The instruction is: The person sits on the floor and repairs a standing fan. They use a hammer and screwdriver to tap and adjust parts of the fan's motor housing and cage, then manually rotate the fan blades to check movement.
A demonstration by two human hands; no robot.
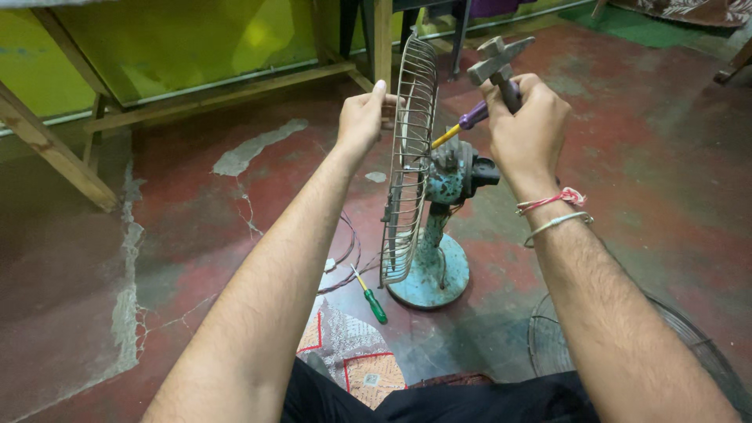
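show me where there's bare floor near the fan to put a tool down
Bare floor lies left of the fan, out to the cracked patch, and right of its base. Crowded in front: green screwdriver, wires, cloth, loose grille.

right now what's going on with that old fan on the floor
A person sits on the red floor working on a teal table fan. The left hand grips the rim of its wire guard. The right hand holds a hammer above a purple-handled screwdriver set against the motor housing. A green-handled screwdriver lies by the base.
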